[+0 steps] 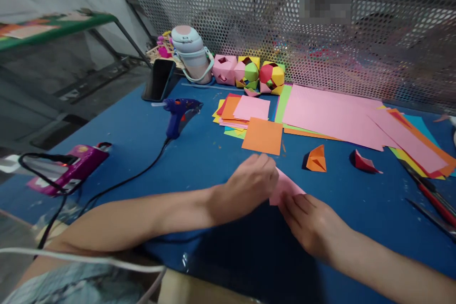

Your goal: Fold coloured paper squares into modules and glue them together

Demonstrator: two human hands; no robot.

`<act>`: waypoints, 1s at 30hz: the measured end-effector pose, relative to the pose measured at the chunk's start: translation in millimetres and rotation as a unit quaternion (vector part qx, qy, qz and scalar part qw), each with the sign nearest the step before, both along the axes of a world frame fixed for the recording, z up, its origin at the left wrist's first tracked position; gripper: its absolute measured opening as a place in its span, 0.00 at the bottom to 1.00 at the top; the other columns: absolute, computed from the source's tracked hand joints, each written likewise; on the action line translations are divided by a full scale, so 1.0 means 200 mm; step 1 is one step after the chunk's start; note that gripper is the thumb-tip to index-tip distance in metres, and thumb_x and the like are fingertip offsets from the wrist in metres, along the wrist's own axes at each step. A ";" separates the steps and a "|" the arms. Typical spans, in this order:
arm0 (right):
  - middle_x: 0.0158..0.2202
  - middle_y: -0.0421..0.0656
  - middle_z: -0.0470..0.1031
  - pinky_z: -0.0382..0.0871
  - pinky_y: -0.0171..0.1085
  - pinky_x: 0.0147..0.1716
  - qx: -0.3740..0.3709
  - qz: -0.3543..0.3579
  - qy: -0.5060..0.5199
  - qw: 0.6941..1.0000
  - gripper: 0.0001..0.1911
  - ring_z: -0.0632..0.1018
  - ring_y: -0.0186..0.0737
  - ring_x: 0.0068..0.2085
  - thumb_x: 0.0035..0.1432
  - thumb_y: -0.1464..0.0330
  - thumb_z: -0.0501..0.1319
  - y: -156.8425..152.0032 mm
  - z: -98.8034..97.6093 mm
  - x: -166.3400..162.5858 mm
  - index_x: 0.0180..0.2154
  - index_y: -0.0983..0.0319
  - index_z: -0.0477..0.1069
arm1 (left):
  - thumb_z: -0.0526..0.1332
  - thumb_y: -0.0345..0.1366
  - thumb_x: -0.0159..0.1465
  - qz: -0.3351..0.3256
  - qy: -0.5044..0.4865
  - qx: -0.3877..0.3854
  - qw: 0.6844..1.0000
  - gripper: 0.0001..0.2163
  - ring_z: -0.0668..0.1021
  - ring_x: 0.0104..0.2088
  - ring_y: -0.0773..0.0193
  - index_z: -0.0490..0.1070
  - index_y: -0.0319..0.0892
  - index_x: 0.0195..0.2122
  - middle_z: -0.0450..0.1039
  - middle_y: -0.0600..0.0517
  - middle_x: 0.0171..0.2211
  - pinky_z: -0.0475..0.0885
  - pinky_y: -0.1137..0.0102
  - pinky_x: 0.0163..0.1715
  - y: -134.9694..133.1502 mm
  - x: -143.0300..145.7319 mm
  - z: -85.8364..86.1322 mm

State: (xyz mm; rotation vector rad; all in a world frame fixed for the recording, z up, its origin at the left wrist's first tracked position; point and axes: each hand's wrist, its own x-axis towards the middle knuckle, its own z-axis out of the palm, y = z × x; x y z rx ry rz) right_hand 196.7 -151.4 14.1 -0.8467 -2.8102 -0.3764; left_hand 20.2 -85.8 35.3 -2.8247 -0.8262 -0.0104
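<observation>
A small piece of folded pink paper [287,186] lies slanted on the blue table between my two hands. My left hand [253,178] is closed at its upper left end, fingers curled in and fingertips hidden. At the lower right edge my right hand [309,222] grips the paper, its fingers bent together over it. An orange paper square [262,136] is just beyond my left hand. Past my right hand sit a folded orange paper piece [317,158] and a folded red paper piece [366,161].
Coloured paper sheets [331,111] and a stack of small squares [251,107] lie farther back. Folded paper balls [225,70] and a flask [194,54] stand by the perforated metal panel. At left are a blue glue gun [174,116], its cord, and a purple power strip [76,166].
</observation>
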 end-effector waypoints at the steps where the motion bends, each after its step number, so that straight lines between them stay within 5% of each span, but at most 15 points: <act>1: 0.32 0.53 0.76 0.69 0.40 0.28 -0.011 -0.004 0.018 1.000 0.18 0.74 0.44 0.30 0.51 0.81 0.48 0.01 0.00 0.00 0.37 0.72 0.73 | 0.49 0.22 0.60 -0.045 -0.022 -0.008 0.999 0.08 0.72 0.35 0.56 0.67 0.34 0.35 0.70 0.43 0.33 0.66 0.63 0.33 -0.03 0.00 0.00; 5: 0.26 0.48 0.74 0.70 0.37 0.23 -0.086 -0.035 0.079 0.993 0.14 0.73 0.40 0.26 0.55 0.79 0.48 0.05 0.02 0.05 0.30 0.67 0.73 | 0.52 0.25 0.60 -0.105 -0.046 -0.079 0.990 0.07 0.72 0.35 0.57 0.69 0.34 0.35 0.71 0.45 0.33 0.68 0.65 0.32 -0.14 0.01 -0.04; 12: 0.52 0.52 0.68 0.72 0.39 0.42 -0.198 -0.072 0.129 0.969 0.21 0.75 0.42 0.46 0.55 0.78 0.48 0.19 -0.01 0.08 0.51 0.69 0.63 | 0.51 0.24 0.60 -0.106 -0.069 -0.054 0.990 0.08 0.73 0.32 0.57 0.70 0.34 0.34 0.73 0.44 0.31 0.69 0.65 0.29 -0.16 0.03 -0.07; 15: 0.58 0.53 0.60 0.73 0.36 0.35 -0.240 -0.081 0.071 0.965 0.27 0.77 0.41 0.41 0.54 0.77 0.51 0.25 0.01 0.02 0.57 0.67 0.54 | 0.51 0.24 0.60 -0.118 -0.067 -0.032 0.990 0.09 0.74 0.33 0.56 0.70 0.32 0.35 0.73 0.43 0.32 0.69 0.63 0.31 -0.16 0.03 -0.07; 18: 0.56 0.52 0.64 0.71 0.33 0.25 -0.263 -0.100 0.011 0.960 0.27 0.79 0.38 0.34 0.53 0.75 0.52 0.28 0.05 -0.03 0.57 0.67 0.53 | 0.50 0.24 0.60 -0.121 -0.067 -0.012 0.990 0.10 0.74 0.33 0.56 0.70 0.31 0.36 0.74 0.41 0.33 0.69 0.62 0.33 -0.16 0.02 -0.08; 22: 0.46 0.51 0.73 0.64 0.33 0.18 -0.200 -0.104 -0.058 0.972 0.26 0.77 0.36 0.25 0.53 0.78 0.50 0.23 0.07 0.01 0.56 0.69 0.55 | 0.50 0.24 0.60 -0.127 -0.071 -0.006 0.989 0.09 0.73 0.32 0.57 0.70 0.33 0.34 0.73 0.42 0.32 0.68 0.64 0.31 -0.16 0.02 -0.08; 30: 0.48 0.58 0.72 0.62 0.36 0.13 -0.025 -0.082 -0.143 0.986 0.30 0.71 0.35 0.16 0.39 0.83 0.48 -0.10 0.08 0.29 0.49 0.76 0.63 | 0.51 0.21 0.59 -0.124 -0.036 -0.034 0.991 0.08 0.72 0.30 0.58 0.68 0.35 0.32 0.72 0.44 0.31 0.65 0.65 0.26 -0.16 0.02 -0.02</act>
